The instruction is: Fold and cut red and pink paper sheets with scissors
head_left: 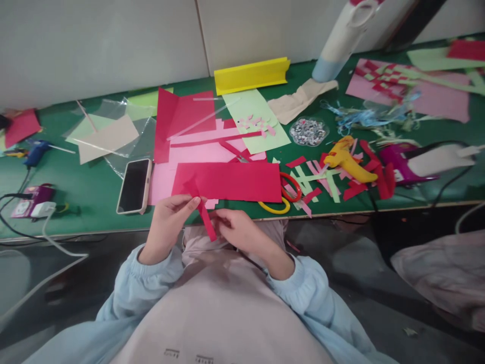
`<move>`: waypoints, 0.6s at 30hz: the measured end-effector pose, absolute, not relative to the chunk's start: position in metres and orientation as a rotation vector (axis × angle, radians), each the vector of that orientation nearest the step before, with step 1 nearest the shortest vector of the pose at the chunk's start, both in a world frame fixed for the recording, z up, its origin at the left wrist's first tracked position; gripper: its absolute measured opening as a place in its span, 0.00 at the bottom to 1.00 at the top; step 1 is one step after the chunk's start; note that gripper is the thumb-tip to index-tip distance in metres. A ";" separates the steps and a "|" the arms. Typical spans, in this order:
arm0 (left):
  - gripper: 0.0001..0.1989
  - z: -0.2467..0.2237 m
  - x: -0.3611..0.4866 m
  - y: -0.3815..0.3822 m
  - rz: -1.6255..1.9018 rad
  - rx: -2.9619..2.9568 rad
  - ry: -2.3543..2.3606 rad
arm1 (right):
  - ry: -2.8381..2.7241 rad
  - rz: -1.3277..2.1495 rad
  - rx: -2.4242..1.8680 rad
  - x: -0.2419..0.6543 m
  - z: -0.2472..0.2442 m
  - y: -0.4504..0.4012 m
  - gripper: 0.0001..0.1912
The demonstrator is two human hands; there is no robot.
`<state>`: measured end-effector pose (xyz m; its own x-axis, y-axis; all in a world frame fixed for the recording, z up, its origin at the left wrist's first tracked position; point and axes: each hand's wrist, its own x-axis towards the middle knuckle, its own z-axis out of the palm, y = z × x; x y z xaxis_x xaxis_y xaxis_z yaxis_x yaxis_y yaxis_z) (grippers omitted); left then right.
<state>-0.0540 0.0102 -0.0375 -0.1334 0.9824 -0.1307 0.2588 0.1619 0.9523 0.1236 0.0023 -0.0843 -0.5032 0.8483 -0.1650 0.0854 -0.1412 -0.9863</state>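
Between thumb and fingers, my left hand (172, 217) pinches a narrow red paper strip (206, 221) at the table's front edge. The strip slants down toward my lap. My right hand (237, 227) is just right of the strip, fingers curled in close to it; whether they touch or grip it is hidden. Behind my hands lies a wide red paper sheet (235, 181), over pink paper (159, 184). Scissors with red and yellow handles (291, 187) stick out from the sheet's right end.
A phone (134, 186) lies left of the papers. To the right are paper scraps (314, 177), a yellow glue gun (348, 161) and a bag of googly eyes (309, 131). A blue glue gun (37, 152) and cables lie far left. Folded yellow paper (252, 76) stands at the wall.
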 end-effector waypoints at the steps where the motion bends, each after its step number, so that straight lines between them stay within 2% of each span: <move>1: 0.14 -0.035 -0.055 0.010 1.000 1.255 1.556 | -1.542 1.671 -1.083 0.125 -0.081 0.005 0.14; 4: 0.14 -0.027 -0.056 0.009 0.835 1.379 1.530 | -1.447 1.561 -1.070 0.125 -0.074 0.015 0.19; 8: 0.13 -0.021 -0.053 0.008 0.687 1.524 1.490 | -1.417 1.458 -1.036 0.118 -0.068 0.024 0.19; 14: 0.12 -0.018 -0.048 0.009 0.625 1.573 1.498 | -1.308 1.454 -1.025 0.110 -0.066 0.029 0.09; 18: 0.12 -0.021 -0.046 0.009 0.695 1.528 1.531 | -1.298 1.451 -1.040 0.109 -0.065 0.031 0.07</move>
